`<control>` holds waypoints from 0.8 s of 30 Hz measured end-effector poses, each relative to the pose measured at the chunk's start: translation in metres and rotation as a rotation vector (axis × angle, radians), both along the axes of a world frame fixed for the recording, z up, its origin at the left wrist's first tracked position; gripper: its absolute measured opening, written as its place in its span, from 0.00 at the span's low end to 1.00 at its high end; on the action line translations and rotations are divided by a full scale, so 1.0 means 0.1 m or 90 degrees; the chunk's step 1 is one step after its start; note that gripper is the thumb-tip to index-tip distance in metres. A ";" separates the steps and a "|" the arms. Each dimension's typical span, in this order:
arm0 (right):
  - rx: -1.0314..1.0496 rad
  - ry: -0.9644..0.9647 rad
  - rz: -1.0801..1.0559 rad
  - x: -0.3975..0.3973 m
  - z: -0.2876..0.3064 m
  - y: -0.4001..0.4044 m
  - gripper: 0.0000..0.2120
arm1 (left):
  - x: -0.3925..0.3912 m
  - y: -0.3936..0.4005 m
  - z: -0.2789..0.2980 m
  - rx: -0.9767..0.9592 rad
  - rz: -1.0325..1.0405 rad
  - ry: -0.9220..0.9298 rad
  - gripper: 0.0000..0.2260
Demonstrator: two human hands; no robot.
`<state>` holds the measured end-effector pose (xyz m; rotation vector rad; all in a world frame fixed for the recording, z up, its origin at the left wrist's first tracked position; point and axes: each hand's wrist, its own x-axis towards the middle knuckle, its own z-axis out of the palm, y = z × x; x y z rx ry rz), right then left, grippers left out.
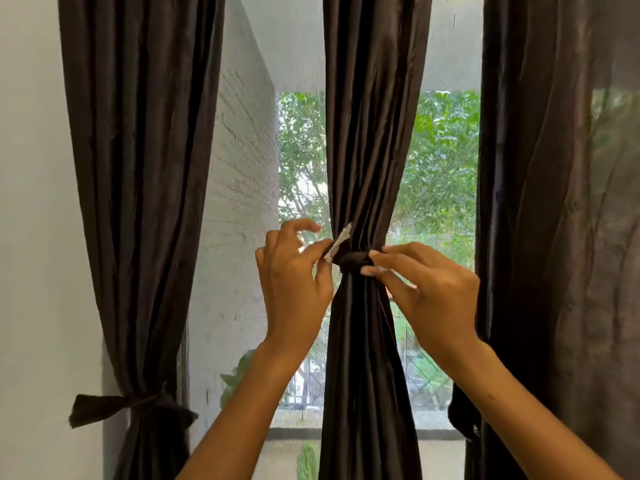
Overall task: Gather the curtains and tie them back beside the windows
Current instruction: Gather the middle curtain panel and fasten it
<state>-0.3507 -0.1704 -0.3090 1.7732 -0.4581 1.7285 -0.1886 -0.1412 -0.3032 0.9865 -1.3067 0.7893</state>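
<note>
Tying the middle curtain (367,133): left hand (294,271) pinches the tie-back (353,259) end at nine o'clock, right hand (429,285) pinches at three; next, cinch.

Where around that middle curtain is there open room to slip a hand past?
Open gaps lie between the left curtain and middle curtain, and toward the right curtain. Crowded at the tie, where both hands meet.

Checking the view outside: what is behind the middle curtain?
Green trees and a white brick wall show beside the middle curtain; whatever lies directly behind it is covered.
</note>
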 end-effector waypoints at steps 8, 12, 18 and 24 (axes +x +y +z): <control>0.284 -0.058 0.230 -0.21 -0.07 0.08 0.08 | 0.16 -0.03 -0.07 -0.063 0.008 0.075 0.03; 0.399 -0.104 0.266 -0.27 -0.09 0.05 0.05 | 0.11 -0.08 -0.12 -0.081 -0.023 0.067 0.06; 0.298 -0.042 0.185 -0.06 -0.08 0.04 0.01 | 0.12 -0.01 -0.15 -0.097 -0.046 0.007 0.15; 0.257 -0.009 0.152 0.07 -0.08 -0.01 0.03 | 0.14 0.06 -0.13 -0.085 -0.073 -0.023 0.14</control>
